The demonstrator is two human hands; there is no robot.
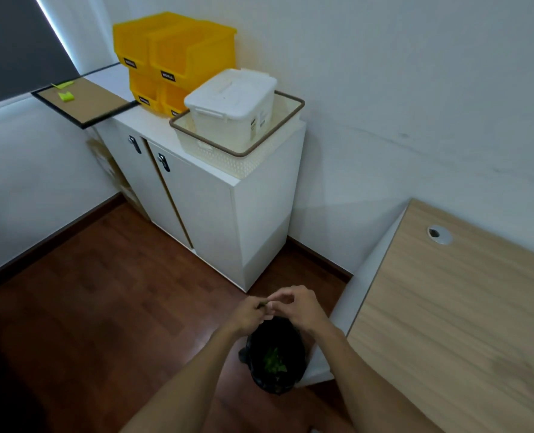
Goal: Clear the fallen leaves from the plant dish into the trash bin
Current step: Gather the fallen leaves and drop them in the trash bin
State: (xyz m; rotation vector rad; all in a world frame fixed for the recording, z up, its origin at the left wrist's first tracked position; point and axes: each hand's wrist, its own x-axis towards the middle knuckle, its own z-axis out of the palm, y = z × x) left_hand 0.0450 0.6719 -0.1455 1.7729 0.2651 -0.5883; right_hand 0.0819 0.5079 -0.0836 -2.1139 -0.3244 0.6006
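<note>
A small trash bin lined with a black bag stands on the floor beside the desk. Green leaves lie at its bottom. Both hands hover together just above the bin's far rim. My left hand is closed around a small dark green leaf that pokes out between its fingers. My right hand touches the left one, its fingertips pinching at that same leaf. The plant dish is not in view.
A white cabinet stands against the wall behind the bin, carrying yellow storage bins and a white lidded box inside a basket. A wooden desk fills the right side. Dark wooden floor spreads to the left.
</note>
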